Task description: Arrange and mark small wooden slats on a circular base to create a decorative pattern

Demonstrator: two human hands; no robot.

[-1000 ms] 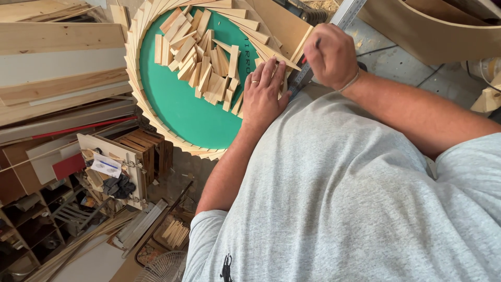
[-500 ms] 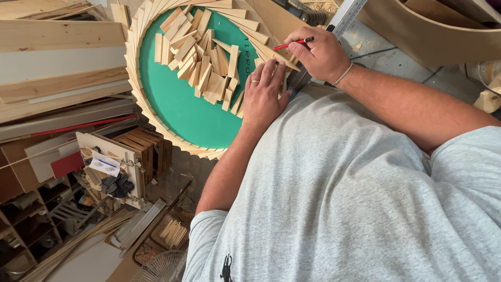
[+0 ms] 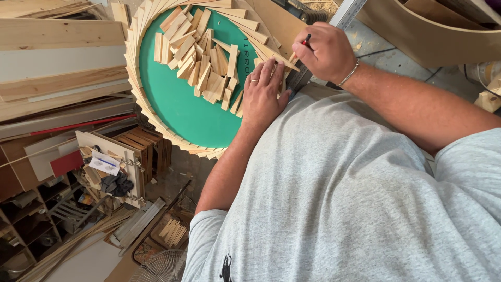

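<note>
A round green disc (image 3: 180, 107) lies on the bench, ringed by overlapping thin wooden slats (image 3: 136, 62). A loose heap of short wooden slats (image 3: 201, 60) covers its upper part. My left hand (image 3: 263, 94), a ring on one finger, presses flat on a slat at the disc's right edge. Just to the right, my right hand (image 3: 324, 52) grips a red pencil (image 3: 306, 39) with its tip at that slat. A metal ruler (image 3: 344, 15) runs under my right hand toward the top right.
Long wooden boards (image 3: 57, 57) are stacked at the left. Below them stand a wooden rack (image 3: 122, 162), shelves with clutter and a fan (image 3: 159, 269). A curved plywood form (image 3: 433, 36) sits at the top right. My grey shirt fills the lower right.
My right hand has turned so the red pencil now shows, and moved slightly right along the slat. My left hand stays pressed in place.
</note>
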